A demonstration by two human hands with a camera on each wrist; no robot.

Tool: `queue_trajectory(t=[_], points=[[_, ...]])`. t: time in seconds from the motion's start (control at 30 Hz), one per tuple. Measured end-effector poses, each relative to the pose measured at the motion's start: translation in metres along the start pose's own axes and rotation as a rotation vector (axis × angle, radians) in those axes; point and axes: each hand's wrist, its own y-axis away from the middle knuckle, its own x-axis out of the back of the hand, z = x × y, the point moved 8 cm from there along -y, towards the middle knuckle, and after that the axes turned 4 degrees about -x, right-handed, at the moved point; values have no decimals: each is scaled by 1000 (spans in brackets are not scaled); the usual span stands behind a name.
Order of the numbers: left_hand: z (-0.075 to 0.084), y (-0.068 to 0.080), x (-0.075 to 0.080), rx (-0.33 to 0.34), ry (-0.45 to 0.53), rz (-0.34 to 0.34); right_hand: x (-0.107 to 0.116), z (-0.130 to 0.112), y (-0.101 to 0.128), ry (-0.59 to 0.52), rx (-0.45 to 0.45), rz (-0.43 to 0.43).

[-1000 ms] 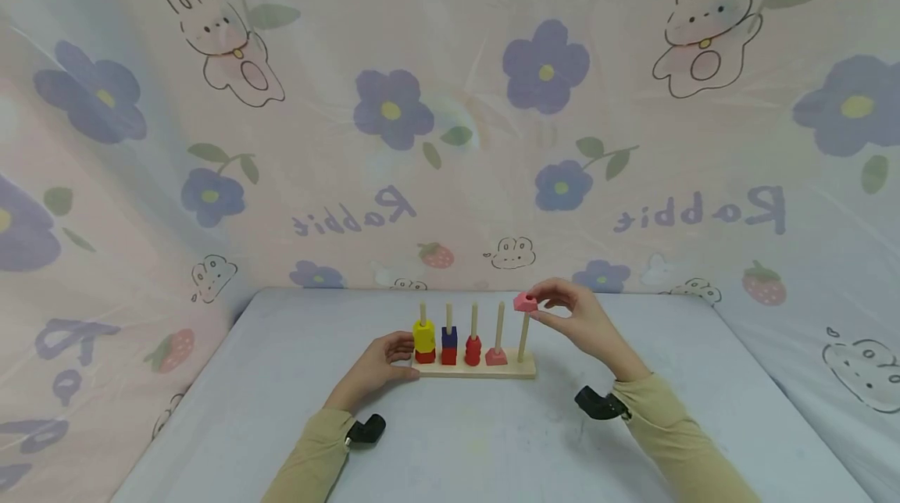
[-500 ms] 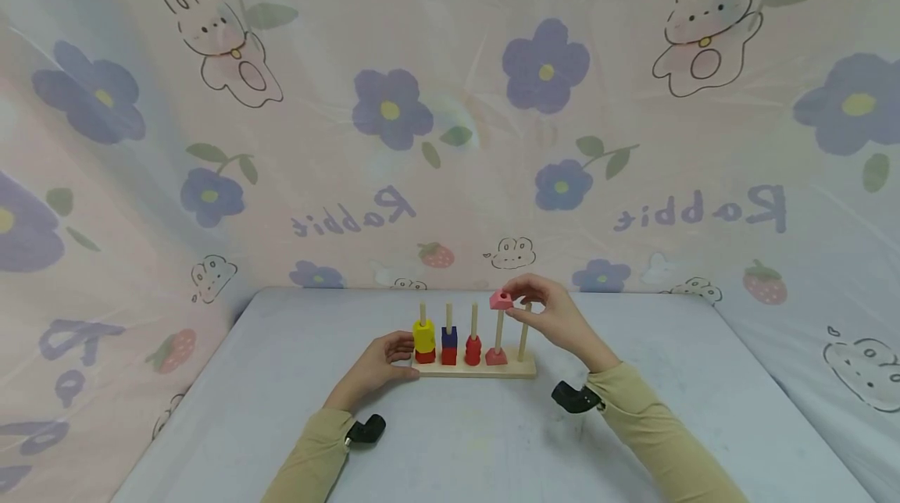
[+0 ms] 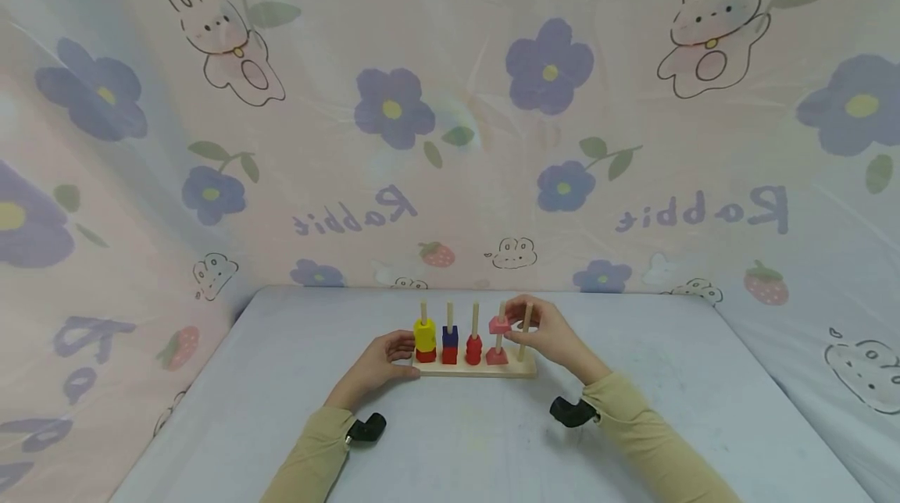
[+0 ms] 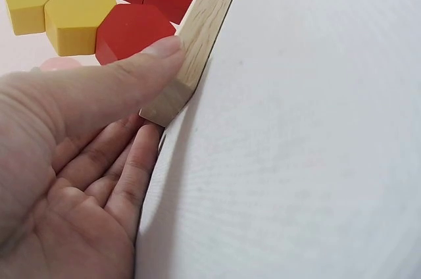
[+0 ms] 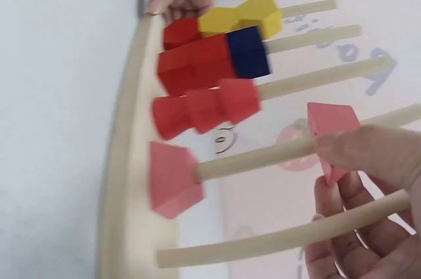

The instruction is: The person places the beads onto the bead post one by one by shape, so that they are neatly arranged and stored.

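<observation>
— Five pegs stood on the wooden base (image 3: 478, 369), but how much of the pink block (image 3: 499, 324) could you see?

— Only part of it. The right hand (image 3: 544, 335) pinched it between thumb and fingertips, part-way down the fourth peg (image 3: 501, 327) and above another pink piece (image 3: 496, 356) at that peg's foot. In the right wrist view the fingers covered its lower edge, and the picture was blurred.

— And the left hand (image 3: 376, 366)?

— It gripped the base's left end, thumb on top and fingers tucked beneath against the desk (image 3: 281, 378). The left wrist view cut off the pegs, showing only the yellow hexagons (image 4: 56, 6), a red hexagon (image 4: 131, 32) and the corner of the base.

— Was the fifth peg (image 3: 523, 331) bare?

— Yes, and it stood just beside the right hand's fingers, so room there was tight. Blocks sat stacked low on the first three pegs.

— Room around the base?

— Open desk lay before it and to both sides; the patterned cloth (image 3: 450, 136) rose behind the desk's far edge, near the base.
</observation>
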Motion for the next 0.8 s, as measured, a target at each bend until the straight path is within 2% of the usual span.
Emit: queue_trajectory(t=[0.13,0.3,0.57,0.63,0.8], points=[[-1,0,0,7,0,7,-11,18,3,7,-37,-27],[-3,-1,0,17,-6,7,-23,33,7,-17,-35,-56],[-3,-1,1,25,17,18,-31,47,9,-20,-57,-40],[5,2,1,15,24,12,-31,37,12,-21,-61,-43],[28,9,0,0,44,-4,-31,35,16,13,-70,-31]])
